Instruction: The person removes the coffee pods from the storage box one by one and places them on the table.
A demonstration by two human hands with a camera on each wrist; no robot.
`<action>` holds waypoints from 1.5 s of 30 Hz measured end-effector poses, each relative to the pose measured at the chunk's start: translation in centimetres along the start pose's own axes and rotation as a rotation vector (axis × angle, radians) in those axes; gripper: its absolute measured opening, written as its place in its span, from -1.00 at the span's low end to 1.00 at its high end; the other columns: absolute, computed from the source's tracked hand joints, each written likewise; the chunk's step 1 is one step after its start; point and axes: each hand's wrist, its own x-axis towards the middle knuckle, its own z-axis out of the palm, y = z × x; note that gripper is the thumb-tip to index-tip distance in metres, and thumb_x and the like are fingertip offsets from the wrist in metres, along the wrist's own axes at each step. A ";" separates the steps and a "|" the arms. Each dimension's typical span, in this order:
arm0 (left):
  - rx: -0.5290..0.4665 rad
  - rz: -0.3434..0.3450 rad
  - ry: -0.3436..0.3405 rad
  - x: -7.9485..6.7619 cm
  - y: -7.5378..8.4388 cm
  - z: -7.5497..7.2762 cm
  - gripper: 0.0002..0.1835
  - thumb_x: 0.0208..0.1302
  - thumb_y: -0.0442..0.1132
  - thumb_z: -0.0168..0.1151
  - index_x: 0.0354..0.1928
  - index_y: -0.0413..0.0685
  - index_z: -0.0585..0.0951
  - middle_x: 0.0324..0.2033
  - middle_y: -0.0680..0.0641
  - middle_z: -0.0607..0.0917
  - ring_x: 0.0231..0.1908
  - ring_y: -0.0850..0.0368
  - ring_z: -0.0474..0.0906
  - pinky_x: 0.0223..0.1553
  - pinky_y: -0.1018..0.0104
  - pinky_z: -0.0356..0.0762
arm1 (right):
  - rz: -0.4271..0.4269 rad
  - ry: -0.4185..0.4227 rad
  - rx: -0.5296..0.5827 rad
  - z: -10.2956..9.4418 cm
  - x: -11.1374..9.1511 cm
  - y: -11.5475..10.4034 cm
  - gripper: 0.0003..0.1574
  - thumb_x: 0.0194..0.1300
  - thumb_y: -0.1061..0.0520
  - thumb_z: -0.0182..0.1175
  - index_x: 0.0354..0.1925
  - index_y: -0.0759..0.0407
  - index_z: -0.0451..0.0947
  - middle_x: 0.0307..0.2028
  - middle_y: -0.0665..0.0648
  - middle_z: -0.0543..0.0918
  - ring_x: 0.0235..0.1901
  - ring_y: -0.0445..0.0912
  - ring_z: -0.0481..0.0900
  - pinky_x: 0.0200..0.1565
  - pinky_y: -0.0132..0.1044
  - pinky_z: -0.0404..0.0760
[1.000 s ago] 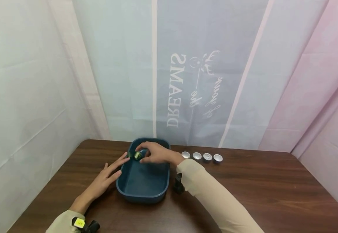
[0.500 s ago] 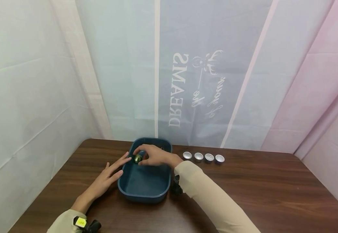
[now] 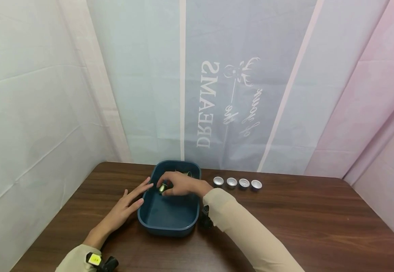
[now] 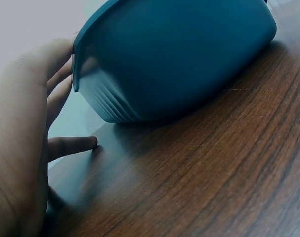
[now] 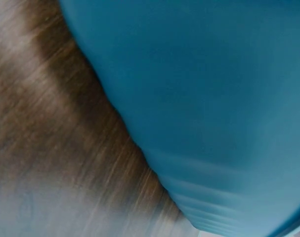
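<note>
The right hand pinches a small, shiny green-gold object, its exact shape hard to make out, inside a blue tub; the left hand, fingers extended, touches the tub.

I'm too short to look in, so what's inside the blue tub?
In the blue tub, the right hand holds a small shiny green object. Beyond the hand, a thin pale curve shows; the rest is covered, so I can't tell what.
</note>
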 end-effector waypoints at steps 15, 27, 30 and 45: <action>-0.008 -0.003 -0.009 0.0 0.1 -0.1 -0.47 0.48 -0.32 -0.10 0.45 0.11 0.23 0.47 -0.02 0.04 0.42 0.11 -0.05 0.05 -0.58 -0.52 | 0.000 0.017 -0.044 0.0 0.1 0.0 -0.56 0.30 0.06 0.26 0.14 0.05 0.52 0.08 0.00 0.49 -0.07 -0.21 0.50 -0.07 -0.40 0.50; -0.001 0.000 -0.006 0.0 -0.1 0.0 -0.47 0.48 -0.33 -0.10 0.45 0.04 0.23 0.47 -0.06 0.04 0.42 0.18 -0.06 0.05 -0.58 -0.51 | -0.050 -0.035 -0.118 -0.2 0.1 0.0 -0.60 0.19 0.18 0.36 0.02 0.00 0.59 0.00 -0.09 0.55 -0.02 -0.28 0.45 0.04 -0.37 0.42; -0.002 -0.002 -0.010 0.0 0.0 0.0 -0.47 0.48 -0.33 -0.10 0.45 0.06 0.23 0.47 -0.04 0.04 0.42 0.17 -0.06 0.06 -0.58 -0.51 | -0.052 -0.047 -0.106 -0.2 0.1 0.0 -0.61 0.22 0.22 0.32 0.04 0.03 0.58 -0.01 -0.09 0.57 -0.06 -0.28 0.48 0.00 -0.41 0.45; 0.004 -0.004 -0.010 0.1 0.1 -0.1 -0.47 0.48 -0.32 -0.10 0.45 0.11 0.23 0.47 -0.09 0.04 0.42 0.13 -0.05 0.05 -0.59 -0.51 | -0.031 0.055 -0.103 -0.6 -0.4 -0.5 -0.50 0.29 0.36 0.06 0.10 -0.06 0.56 0.04 -0.06 0.55 0.04 -0.16 0.45 0.08 -0.27 0.43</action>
